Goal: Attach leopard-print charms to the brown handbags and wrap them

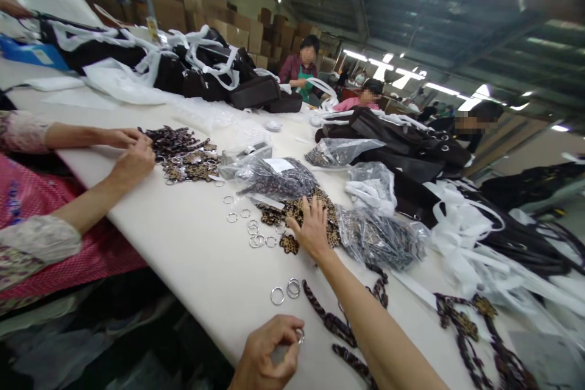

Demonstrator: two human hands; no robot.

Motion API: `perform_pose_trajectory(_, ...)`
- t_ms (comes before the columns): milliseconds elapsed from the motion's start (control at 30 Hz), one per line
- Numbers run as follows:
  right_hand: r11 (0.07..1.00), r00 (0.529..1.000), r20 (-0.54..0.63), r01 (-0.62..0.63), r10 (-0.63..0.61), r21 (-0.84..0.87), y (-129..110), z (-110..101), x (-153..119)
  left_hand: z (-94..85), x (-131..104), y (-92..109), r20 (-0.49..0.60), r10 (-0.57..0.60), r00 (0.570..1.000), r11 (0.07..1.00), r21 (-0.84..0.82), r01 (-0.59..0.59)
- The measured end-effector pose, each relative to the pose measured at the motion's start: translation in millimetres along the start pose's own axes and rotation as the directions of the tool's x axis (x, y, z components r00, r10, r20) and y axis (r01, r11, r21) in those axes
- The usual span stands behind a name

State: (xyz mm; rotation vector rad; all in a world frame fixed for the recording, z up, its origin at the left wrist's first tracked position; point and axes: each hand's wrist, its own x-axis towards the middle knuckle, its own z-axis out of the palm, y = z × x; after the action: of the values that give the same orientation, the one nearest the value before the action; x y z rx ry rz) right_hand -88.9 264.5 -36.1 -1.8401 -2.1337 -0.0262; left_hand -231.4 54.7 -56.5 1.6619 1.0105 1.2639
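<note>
My left hand (267,350) is at the near edge of the table, thumb and forefinger pinched on a small metal ring (301,336). Stretched forward, my right hand (312,228) has its fingers spread over a pile of leopard-print flower-shaped pieces (326,204). One such piece (289,244) lies by its thumb. Several loose metal rings (256,241) are scattered left of the pile, and a few more rings (293,287) rest just beyond my left hand. Dark tortoiseshell-pattern chains (331,320) lie beside and partly behind my right forearm.
A co-worker's hands (130,161) handle dark chains at the left. Clear plastic bags of chains (381,237) flank the leopard pile. Black bags with white-wrapped handles (402,146) are heaped at the right and back. Assembled chains (470,341) lie at the right. Other people sit farther back.
</note>
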Motion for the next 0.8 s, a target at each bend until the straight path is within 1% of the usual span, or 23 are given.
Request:
perform_pose_trajectory(33,0.99,0.989,0.033,0.144,-0.143,-0.008,-1.1,-1.8,-7.1,-0.5,0.7,0.8,-0.001,0.011,1.0,1.0,0.003,-0.011)
perform_pose_trajectory(67,0.962,0.959,0.076,0.274,-0.273,-0.008,-1.8,-2.5,-12.7,-1.2,1.3,1.5,-0.002,0.016,1.0,1.0,0.006,-0.016)
perform_pose_trajectory(100,0.93,0.923,0.117,0.368,-0.365,-0.004,-2.0,-1.8,-15.9,-1.8,1.7,2.0,0.0,0.02,1.0,1.0,0.008,-0.02)
perform_pose_trajectory(133,0.908,0.898,0.147,0.42,-0.415,-0.002,-1.8,0.1,-16.1,-2.3,2.0,2.1,0.004,0.017,1.0,1.0,0.011,-0.017)
perform_pose_trajectory(167,0.9,0.89,0.157,0.435,-0.429,-0.008,-1.2,3.1,-13.1,-2.4,1.9,1.7,0.011,0.014,1.0,1.0,0.014,-0.014)
perform_pose_trajectory(233,0.915,0.909,0.135,0.402,-0.394,-0.035,0.1,11.2,1.2,-1.4,0.4,-0.5,0.015,0.008,1.0,1.0,0.014,-0.008)
perform_pose_trajectory(367,0.957,0.959,0.087,0.278,-0.271,-0.079,-1.9,25.0,42.0,5.2,-5.1,-8.8,-0.028,-0.009,1.0,0.999,-0.037,0.008)
perform_pose_trajectory(433,0.972,0.973,0.083,0.221,-0.214,-0.082,-5.0,24.9,55.6,8.1,-6.8,-12.0,-0.035,-0.018,0.999,0.998,-0.069,0.015)
perform_pose_trajectory(500,0.978,0.976,0.096,0.201,-0.195,-0.056,-5.6,17.6,57.4,9.4,-7.3,-12.8,-0.036,-0.024,0.999,0.997,-0.08,0.021)
perform_pose_trajectory(533,0.975,0.972,0.1,0.219,-0.214,-0.038,-3.6,11.4,52.8,9.6,-7.2,-12.3,-0.039,-0.026,0.999,0.997,-0.077,0.023)
perform_pose_trajectory(600,0.949,0.944,0.098,0.316,-0.314,0.0,6.5,-4.2,33.6,9.4,-7.2,-10.6,-0.047,-0.027,0.999,0.998,-0.064,0.024)
perform_pose_trajectory(667,0.891,0.885,0.103,0.454,-0.455,0.032,23.8,-20.5,6.6,9.0,-7.5,-9.4,-0.053,-0.02,0.998,0.998,-0.057,0.017)
perform_pose_trajectory(733,0.825,0.81,0.158,0.561,-0.564,0.072,43.5,-31.8,-17.6,8.6,-7.8,-9.3,-0.057,-0.009,0.998,0.998,-0.056,0.006)
perform_pose_trajectory(767,0.809,0.789,0.184,0.582,-0.587,0.085,52.3,-34.3,-25.3,8.2,-7.8,-9.8,-0.059,-0.003,0.998,0.999,-0.054,-0.001)
perform_pose_trajectory(800,0.805,0.782,0.195,0.586,-0.592,0.09,59.3,-34.2,-28.8,7.6,-7.5,-10.4,-0.062,0.006,0.998,0.999,-0.052,-0.01)
